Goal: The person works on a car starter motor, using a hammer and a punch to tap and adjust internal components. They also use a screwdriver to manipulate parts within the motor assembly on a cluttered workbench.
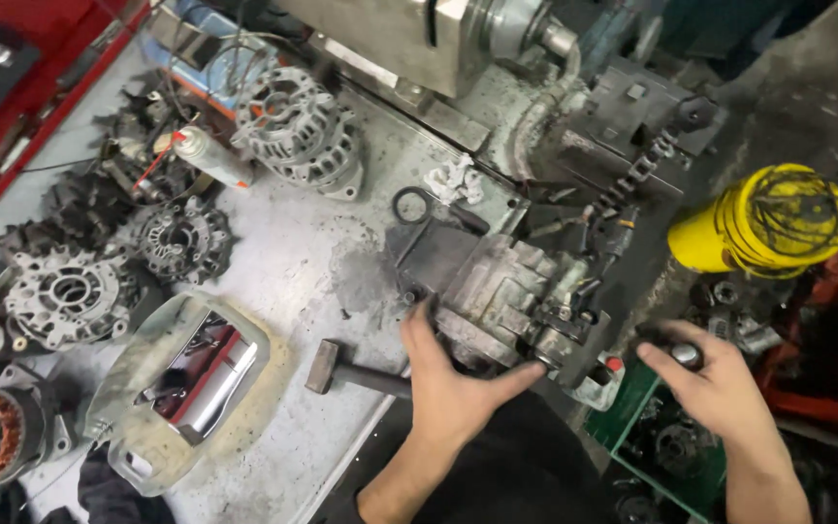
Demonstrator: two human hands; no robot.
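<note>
While the left hand (453, 383) lies flat, fingers apart, on the grey metal block (501, 301) at the worktop's (283, 257) near edge, the right hand (715, 383) closes around a small dark part (683, 351); I think the block may slip off, since nothing clamps it.

Access: open only mid-frame.
Bare bench top (293, 252) passable at centre; alternator housings (298, 131) crowd upper left, hammer (341, 371) blocks lower centre.

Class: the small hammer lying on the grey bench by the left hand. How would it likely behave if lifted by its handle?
The hammer probably feels head-heavy: a blocky metal head on a thin handle. It should stay stiff. The grimy bench hints at a slippery grip.
</note>
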